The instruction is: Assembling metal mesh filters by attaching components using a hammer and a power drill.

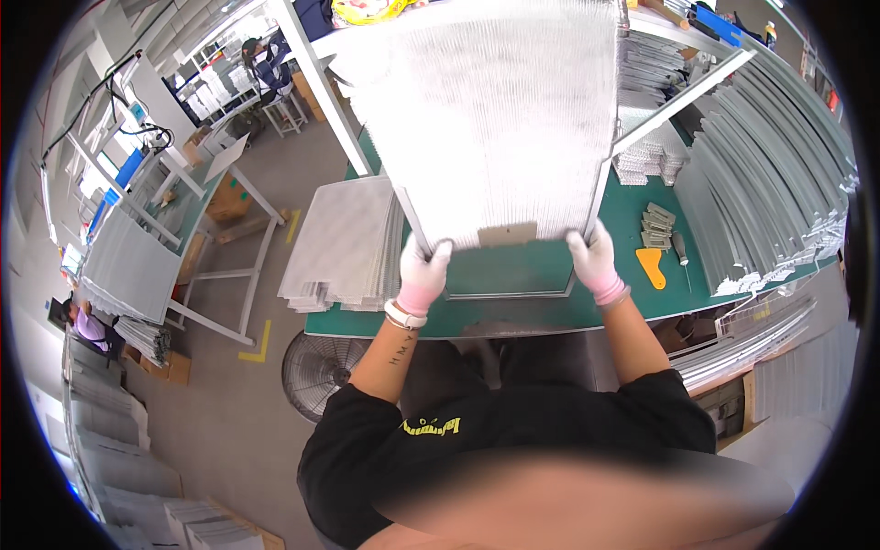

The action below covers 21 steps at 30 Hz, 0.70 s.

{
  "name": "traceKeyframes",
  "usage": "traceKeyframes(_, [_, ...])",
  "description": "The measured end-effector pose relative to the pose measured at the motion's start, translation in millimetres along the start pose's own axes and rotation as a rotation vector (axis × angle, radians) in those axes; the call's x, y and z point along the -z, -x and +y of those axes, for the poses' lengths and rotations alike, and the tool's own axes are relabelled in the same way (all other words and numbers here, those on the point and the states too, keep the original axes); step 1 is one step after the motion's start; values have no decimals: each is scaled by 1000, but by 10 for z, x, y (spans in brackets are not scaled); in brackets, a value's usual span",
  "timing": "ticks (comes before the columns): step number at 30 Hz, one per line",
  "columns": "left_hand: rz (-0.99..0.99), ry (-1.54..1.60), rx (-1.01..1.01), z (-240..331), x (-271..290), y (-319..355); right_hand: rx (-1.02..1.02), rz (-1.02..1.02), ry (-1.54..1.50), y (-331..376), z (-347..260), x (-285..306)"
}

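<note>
A wide white pleated sheet (504,128), like filter media, stretches away from me above the green table (431,320). A small beige patch (509,236) marks its near edge. My left hand (424,270), in a white and pink glove, is closed on the near left corner. At the near right corner my right hand (594,261), gloved the same way, is closed too. Thin grey frame bars (509,295) run beside and below the sheet; whether my fingers also touch them I cannot tell.
Left of the sheet stands a stack of white pleated panels (344,240). On the right lie a yellow scraper (652,269), a screwdriver (680,247) and several small metal pieces (657,225), beside a long row of grey frames (765,165). A floor fan (321,374) stands below.
</note>
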<state>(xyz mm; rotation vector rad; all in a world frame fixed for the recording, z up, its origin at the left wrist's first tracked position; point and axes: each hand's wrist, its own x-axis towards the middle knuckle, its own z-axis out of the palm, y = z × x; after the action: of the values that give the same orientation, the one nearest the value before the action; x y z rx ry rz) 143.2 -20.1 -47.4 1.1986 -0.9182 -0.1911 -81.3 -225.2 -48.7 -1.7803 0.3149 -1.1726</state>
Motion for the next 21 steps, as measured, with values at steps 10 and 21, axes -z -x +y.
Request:
traceKeyframes(10, [-200,171,4,792,113,-206,9,41,-281,-147,-615,116])
traceKeyframes(21, [40,118,-83,730,-80,-322,-27,38,-268,-238,-541,121])
